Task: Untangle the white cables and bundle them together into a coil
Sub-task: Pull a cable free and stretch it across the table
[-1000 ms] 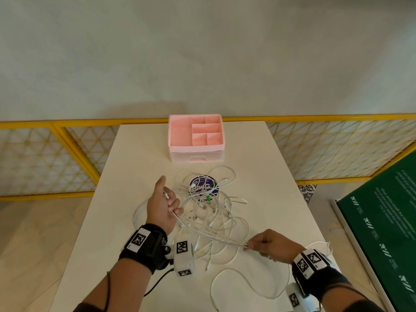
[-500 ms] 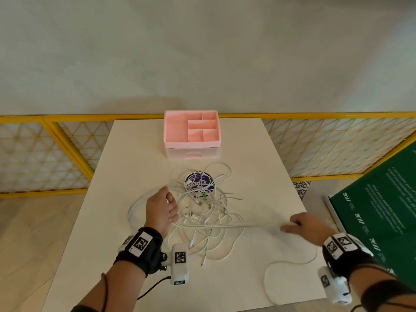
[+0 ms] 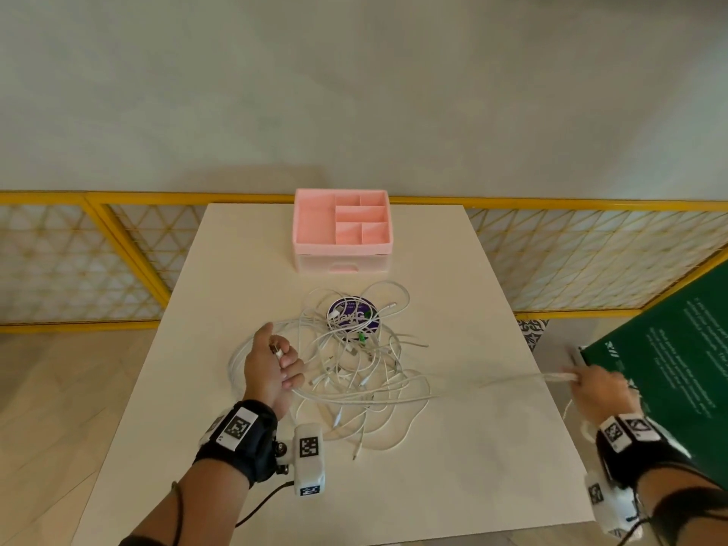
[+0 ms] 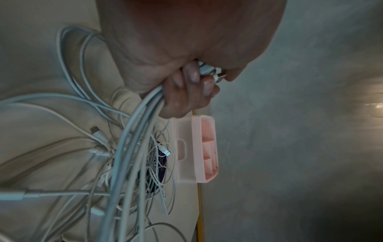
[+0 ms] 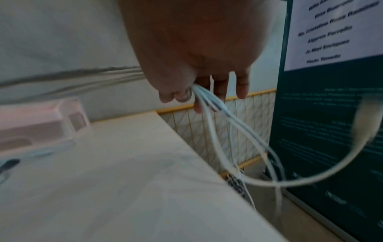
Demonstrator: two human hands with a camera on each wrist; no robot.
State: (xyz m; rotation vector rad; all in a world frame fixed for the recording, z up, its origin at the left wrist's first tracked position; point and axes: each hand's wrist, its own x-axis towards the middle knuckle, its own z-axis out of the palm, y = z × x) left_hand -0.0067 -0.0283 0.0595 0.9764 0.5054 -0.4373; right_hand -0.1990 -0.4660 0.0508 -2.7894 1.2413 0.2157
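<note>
A plain pale wall (image 3: 354,80) fills the far side of the room; along its foot runs a low yellow-framed fence (image 3: 591,246) with gold lattice panels; a cream table (image 3: 453,466) stands in front of it, its far edge near the fence; pale floor tiles (image 3: 59,407) show to the left; a dark green board (image 3: 677,348) with white lettering leans at the right; the light is soft and even.
</note>
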